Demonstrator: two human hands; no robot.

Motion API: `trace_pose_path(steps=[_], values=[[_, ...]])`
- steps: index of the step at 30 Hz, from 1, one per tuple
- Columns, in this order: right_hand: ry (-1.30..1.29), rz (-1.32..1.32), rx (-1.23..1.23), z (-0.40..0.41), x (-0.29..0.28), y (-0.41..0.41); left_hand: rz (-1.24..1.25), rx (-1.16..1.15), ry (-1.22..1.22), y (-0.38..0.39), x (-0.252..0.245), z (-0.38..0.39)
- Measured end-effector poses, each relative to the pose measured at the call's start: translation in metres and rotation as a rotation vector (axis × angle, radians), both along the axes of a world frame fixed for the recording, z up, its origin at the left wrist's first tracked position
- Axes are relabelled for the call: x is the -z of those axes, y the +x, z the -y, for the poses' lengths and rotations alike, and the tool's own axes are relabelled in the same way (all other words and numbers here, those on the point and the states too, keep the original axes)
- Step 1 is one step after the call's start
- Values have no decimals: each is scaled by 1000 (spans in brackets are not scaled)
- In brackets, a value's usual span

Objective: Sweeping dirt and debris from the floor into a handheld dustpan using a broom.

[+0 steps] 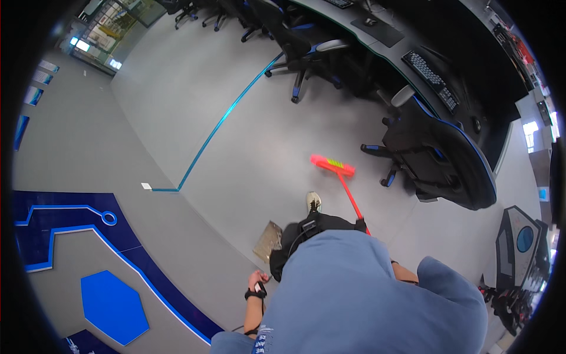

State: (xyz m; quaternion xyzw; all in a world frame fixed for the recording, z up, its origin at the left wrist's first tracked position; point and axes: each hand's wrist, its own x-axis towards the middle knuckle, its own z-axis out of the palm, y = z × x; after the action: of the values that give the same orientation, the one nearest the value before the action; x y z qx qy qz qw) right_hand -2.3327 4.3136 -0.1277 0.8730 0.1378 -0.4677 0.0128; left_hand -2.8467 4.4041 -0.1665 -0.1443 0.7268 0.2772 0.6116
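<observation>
My left hand point(258, 279) is at the lower middle, beside my hip, with its fingers curled and a black strap device on the wrist. Whether it grips anything cannot be made out. Just above it, a brownish, see-through flat object point(268, 241), perhaps a dustpan or a bag, is partly hidden by my dark clothing. A broom with a red head point(332, 165) and yellow-green bristles or trim lies out in front of me, and its red handle runs back to my right side. My right hand is out of view behind my shirt; only part of the forearm shows.
Black office chairs with blue trim point(442, 155) stand by a long dark desk point(398, 57) holding keyboards and mice. A blue strip point(225, 116) runs over the grey floor. On the left, a grey wall bears blue panels point(114, 307). My shoe point(314, 202) is near the broom.
</observation>
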Motion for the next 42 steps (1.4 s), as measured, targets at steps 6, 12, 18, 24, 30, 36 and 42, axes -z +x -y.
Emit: trace_pose_path(steps=[6,12,18,24,30,36,42], values=[[51,12,5,-93,0,-12,28,169,68,1,-19,-91],[35,42,-163,-166,-19,-2,-60,168,130,27,-47,-190],[-5,101,-301,-256,-21,33,-54,216,127,51,-40,-253],[-52,183,-559,-366,-45,37,-23,121,182,51,-24,-276],[121,164,-888,-476,-37,23,-85,-2,67,57,-27,-309],[205,63,-1217,-608,-20,-46,-116,-93,111,71,-17,-296],[272,-14,-1484,-748,6,-179,-124,-354,65,80,-22,-295]])
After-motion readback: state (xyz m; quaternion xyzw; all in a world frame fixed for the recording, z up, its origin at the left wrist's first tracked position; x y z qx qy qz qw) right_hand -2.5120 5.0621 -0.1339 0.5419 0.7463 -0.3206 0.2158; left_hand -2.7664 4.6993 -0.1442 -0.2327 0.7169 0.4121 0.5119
